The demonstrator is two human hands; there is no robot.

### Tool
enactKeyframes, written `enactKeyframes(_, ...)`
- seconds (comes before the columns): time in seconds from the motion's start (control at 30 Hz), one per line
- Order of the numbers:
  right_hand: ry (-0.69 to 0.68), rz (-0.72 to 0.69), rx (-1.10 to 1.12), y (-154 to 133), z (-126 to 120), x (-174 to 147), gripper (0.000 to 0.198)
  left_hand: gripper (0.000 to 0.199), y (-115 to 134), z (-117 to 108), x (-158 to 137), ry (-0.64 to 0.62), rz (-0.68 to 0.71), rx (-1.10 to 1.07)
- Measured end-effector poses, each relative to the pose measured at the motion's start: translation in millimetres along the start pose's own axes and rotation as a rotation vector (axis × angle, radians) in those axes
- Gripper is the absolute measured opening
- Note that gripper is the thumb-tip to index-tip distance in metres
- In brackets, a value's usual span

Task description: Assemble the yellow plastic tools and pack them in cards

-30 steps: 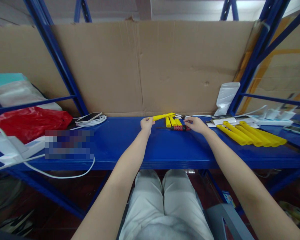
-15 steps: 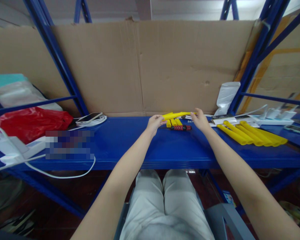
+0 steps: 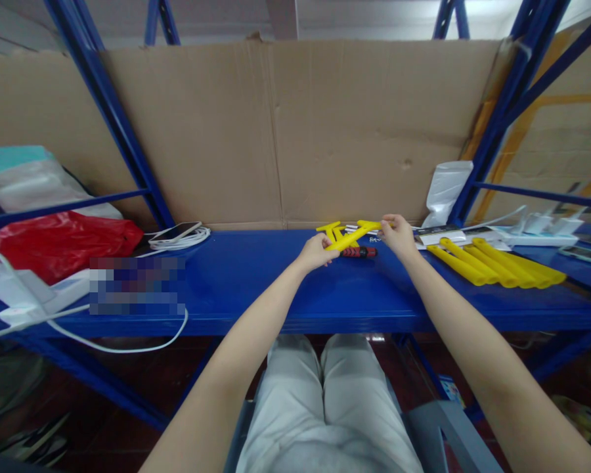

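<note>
Between my hands a yellow plastic tube [image 3: 353,240] slants up to the right above the blue table. My left hand [image 3: 317,252] is closed on its lower, nearer end. Fingers of my right hand [image 3: 396,233] pinch the upper, farther end. Just behind and below the tube lie several smaller yellow pieces [image 3: 329,227], partly covered by it. A red and black screwdriver [image 3: 358,252] rests on the table close to my left hand, its shaft hidden. Small metal bits and white strips lie behind the tube.
Several yellow tubes [image 3: 492,263] lie side by side at the right. Behind them are a white power strip [image 3: 536,236] and a phone [image 3: 588,255]. A coiled white cable [image 3: 182,242] and a red bag [image 3: 69,240] are at the left. Cardboard [image 3: 325,131] walls the back.
The tube has gone from nearly level to slanting, its left end lower and nearer me. My left hand moved right and down with it; my right hand shifted only slightly.
</note>
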State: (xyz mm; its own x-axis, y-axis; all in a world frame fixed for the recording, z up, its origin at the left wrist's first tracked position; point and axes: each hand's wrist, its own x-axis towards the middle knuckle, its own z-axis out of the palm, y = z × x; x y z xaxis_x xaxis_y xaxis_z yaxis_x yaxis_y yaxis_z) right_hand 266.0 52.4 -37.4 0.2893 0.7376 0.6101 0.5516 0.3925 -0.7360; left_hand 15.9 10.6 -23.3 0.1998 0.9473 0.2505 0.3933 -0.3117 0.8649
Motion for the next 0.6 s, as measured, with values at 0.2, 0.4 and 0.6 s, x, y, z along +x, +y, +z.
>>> enactKeyframes(0.2,-0.049,-0.197,-0.138,-21,0,-13,0.028,0.015,4,-2,-10,0.038,0.192,0.512)
enactKeyframes(0.4,-0.144,-0.279,-0.151,-27,5,-18,0.031,0.012,11,-3,-14,0.073,0.138,0.659)
enactKeyframes(0.6,-0.304,-0.334,-0.204,-40,16,-31,0.036,0.015,13,-5,-12,0.133,0.095,0.676)
